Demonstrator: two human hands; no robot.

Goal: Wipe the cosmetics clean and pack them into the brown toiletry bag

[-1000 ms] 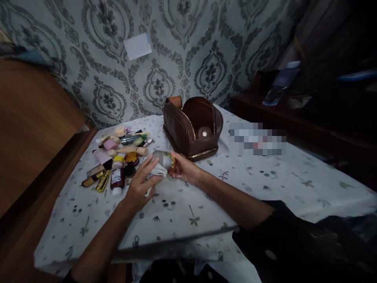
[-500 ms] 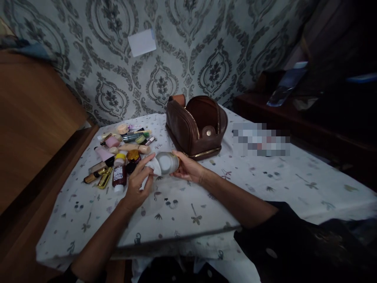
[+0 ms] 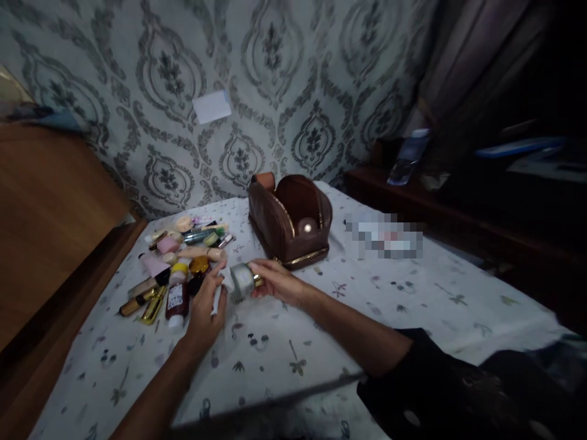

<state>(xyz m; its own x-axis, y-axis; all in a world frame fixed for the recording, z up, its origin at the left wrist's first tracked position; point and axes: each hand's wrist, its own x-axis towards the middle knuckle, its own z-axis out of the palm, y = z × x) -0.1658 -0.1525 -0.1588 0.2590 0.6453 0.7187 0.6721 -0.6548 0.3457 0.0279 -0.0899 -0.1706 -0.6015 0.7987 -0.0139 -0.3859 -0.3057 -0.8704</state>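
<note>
My right hand (image 3: 280,284) is closed around the gold-coloured end of a clear glass bottle (image 3: 242,282), which lies sideways above the table with its base toward the left. A white wipe (image 3: 226,280), perhaps tissue or cloth, is pinched in my left hand (image 3: 205,308) and pressed against the bottle's base. Just behind my right hand stands a brown toiletry bag (image 3: 268,229), unzipped at the top with its flap folded down. Beside my left hand lie a dark red bottle with a white cap (image 3: 177,302) and a jar with an amber lid (image 3: 199,264).
Several cosmetics, including a pink tube (image 3: 153,266) and a gold tube (image 3: 154,305), are heaped on the left of the patterned tablecloth (image 3: 321,354). A blurred-out item (image 3: 385,235) lies right of the bag. A clear plastic bottle (image 3: 408,157) stands on dark furniture beyond.
The view has shifted, so the table sits lower in the picture. The glass bottle has turned, showing more of its side and gold end. Both hands keep their hold.
</note>
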